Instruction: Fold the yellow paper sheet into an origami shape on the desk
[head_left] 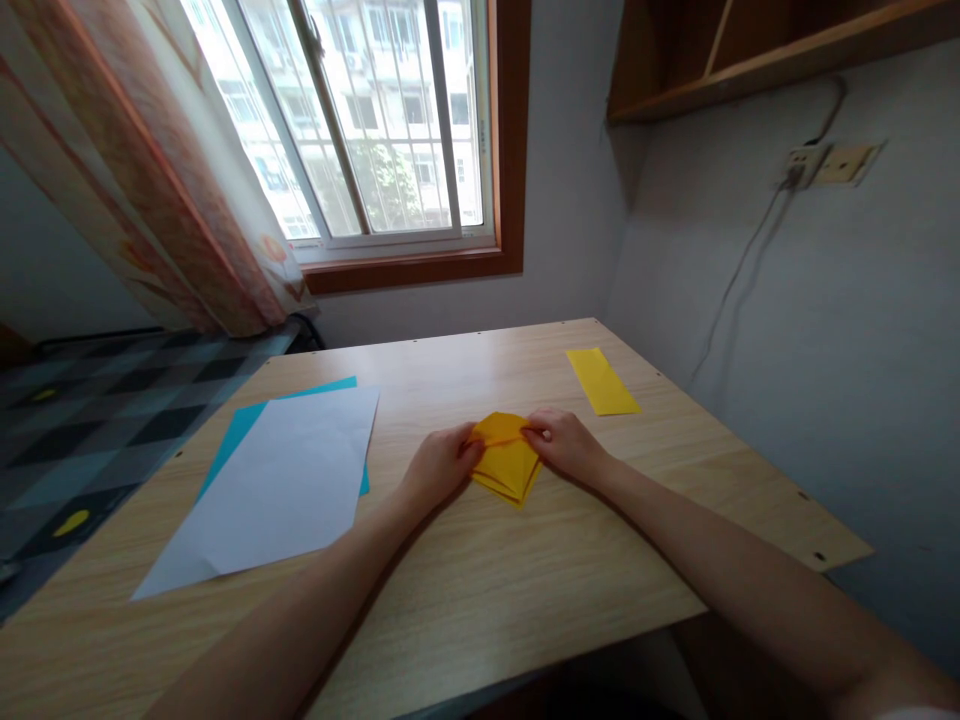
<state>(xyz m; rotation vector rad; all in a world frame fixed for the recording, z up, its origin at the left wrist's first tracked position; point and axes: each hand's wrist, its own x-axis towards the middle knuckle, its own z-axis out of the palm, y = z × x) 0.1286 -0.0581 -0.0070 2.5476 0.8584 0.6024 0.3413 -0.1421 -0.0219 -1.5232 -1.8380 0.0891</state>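
A folded yellow paper lies near the middle of the wooden table, its layered point toward me and its top edge bent in a flap. My left hand pinches its left edge between thumb and fingers. On the opposite side, my right hand is closed on the upper right corner. Farther back on the right lies a flat yellow paper strip, touched by neither hand.
On the left of the wooden table, a white sheet overlaps a blue sheet. A window and curtain are behind. A shelf and a plugged-in cable are on the right.
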